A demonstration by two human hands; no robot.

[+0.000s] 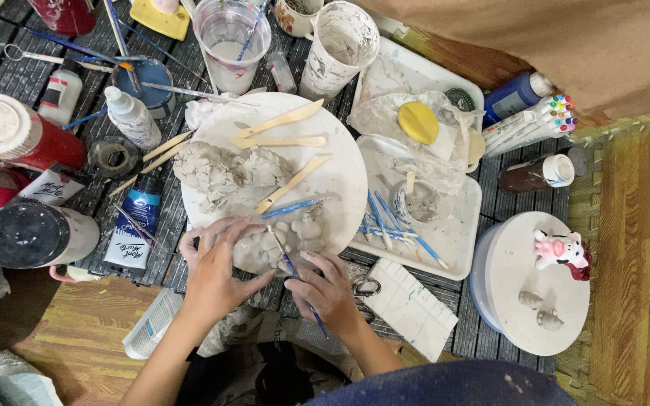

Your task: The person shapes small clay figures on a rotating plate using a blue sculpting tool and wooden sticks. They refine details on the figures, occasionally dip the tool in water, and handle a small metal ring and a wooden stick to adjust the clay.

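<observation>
Hands shape clay piece (280,242) on round board (344,162).
Right hand (327,292) pinches blue-handled tool (295,276), tip toward clay; left hand (216,267) cups it.

light: soft, even, bright | shadows: faint | glare: none | focus: sharp | edges: slight wide-angle bowing

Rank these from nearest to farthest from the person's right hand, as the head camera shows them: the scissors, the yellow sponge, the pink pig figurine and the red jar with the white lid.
From the right hand:
1. Scissors, just to its right, beside the wrist.
2. Yellow sponge, up on the plastic-lined tray.
3. Pink pig figurine, far right on the round white board.
4. Red jar, far left edge.
</observation>
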